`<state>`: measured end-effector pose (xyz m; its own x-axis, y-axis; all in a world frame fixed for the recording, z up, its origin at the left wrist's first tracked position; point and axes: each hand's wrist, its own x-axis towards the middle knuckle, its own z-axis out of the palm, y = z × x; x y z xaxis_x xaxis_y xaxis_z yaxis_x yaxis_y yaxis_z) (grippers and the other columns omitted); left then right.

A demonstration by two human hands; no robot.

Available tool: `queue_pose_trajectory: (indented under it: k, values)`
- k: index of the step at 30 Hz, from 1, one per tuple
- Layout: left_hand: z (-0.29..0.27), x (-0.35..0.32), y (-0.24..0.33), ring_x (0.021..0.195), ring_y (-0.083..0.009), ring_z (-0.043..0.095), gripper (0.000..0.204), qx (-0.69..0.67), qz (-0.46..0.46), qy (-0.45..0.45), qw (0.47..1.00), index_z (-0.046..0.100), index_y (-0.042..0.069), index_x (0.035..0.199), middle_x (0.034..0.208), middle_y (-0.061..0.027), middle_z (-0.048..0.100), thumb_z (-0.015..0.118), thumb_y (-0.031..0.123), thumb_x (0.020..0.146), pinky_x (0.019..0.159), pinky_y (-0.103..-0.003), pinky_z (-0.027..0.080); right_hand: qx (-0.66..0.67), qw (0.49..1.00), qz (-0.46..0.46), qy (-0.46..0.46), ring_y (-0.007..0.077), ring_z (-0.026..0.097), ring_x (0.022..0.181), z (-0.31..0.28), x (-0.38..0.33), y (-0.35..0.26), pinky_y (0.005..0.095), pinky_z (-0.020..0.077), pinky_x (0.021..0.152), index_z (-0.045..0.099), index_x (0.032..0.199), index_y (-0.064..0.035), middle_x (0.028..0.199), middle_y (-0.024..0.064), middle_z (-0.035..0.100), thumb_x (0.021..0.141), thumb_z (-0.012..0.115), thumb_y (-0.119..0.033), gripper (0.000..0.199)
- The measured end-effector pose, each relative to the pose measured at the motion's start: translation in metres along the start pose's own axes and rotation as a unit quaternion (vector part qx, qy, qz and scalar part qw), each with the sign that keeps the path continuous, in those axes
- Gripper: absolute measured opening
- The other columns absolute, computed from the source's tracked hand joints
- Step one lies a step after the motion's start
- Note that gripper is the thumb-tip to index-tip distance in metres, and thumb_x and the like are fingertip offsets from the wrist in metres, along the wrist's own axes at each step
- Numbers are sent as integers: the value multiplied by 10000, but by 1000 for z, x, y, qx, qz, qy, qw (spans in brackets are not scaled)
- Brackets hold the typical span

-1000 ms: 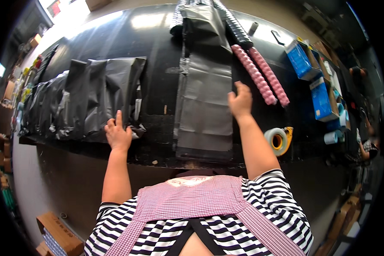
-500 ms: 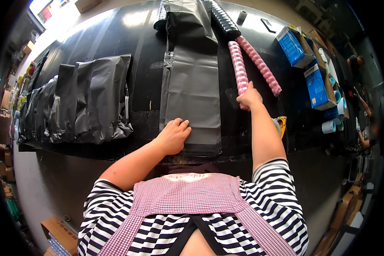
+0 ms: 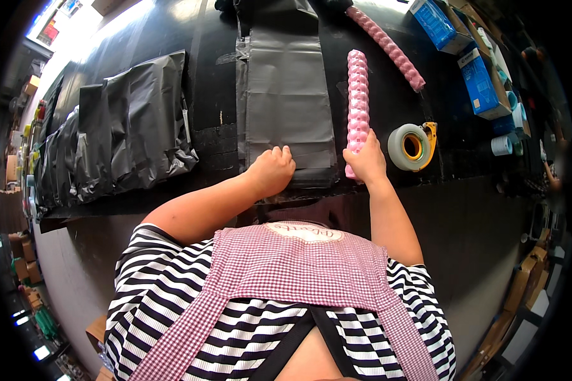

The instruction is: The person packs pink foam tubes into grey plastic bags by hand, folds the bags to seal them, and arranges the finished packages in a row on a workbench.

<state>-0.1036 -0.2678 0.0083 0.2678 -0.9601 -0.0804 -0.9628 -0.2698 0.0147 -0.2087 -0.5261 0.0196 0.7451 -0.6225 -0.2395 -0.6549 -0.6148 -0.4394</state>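
Note:
My right hand (image 3: 367, 159) is wrapped round the lower end of a long pink bubble-wrap roll (image 3: 358, 89). The roll points away from me over the black table. My left hand (image 3: 272, 171) rests at the near end of a stack of long, flat dark grey plastic mailing bags (image 3: 288, 95). Its fingers are curled and pressed together on the top bag's edge; the fingertips are partly hidden. Farther off to the right lies a second pink bubble-wrap roll (image 3: 391, 47), apart from the held one.
A tape dispenser (image 3: 410, 147) with a wide tape roll stands right of my right hand. Folded dark plastic bags (image 3: 133, 120) are piled on the left. Blue boxes (image 3: 483, 86) and tape rolls (image 3: 502, 146) line the right side. The black table's (image 3: 216, 149) front edge runs close to me.
My right hand has drawn the pink roll toward me, away from the black wrapped bundle at the far side. The tape dispenser has come into full view. My left hand stays on the bags.

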Motion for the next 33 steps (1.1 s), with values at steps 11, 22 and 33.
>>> queue_pose_trajectory:
  k: [11, 22, 33]
  values:
    - [-23, 18, -36, 911, -395, 660, 167, -361, -182, 58, 913, 676, 50, 968, 952, -198, 688, 623, 170, 865, 815, -447, 525, 476, 842, -197, -162, 198, 500, 1330, -37, -126, 44, 345, 396, 1122, 297, 1597, -42, 1454, 82, 509, 764, 739, -25, 943]
    - [6, 20, -34, 942, -278, 665, 102, -414, -67, 290, 860, 626, 22, 1007, 1168, -105, 709, 638, 23, 906, 849, -346, 525, 175, 956, -205, -113, 271, 646, 965, 9, -227, 105, 355, 531, 852, 325, 1609, -195, 1073, 111, 605, 850, 765, -118, 881]
    - [-27, 24, -17, 902, -290, 657, 166, -253, 50, 336, 906, 631, 84, 980, 1176, -58, 705, 695, 18, 842, 801, -369, 537, 351, 909, -202, -96, 296, 593, 1254, 48, -181, 43, 362, 465, 1056, 345, 1587, -119, 1378, 170, 563, 798, 805, -154, 914]
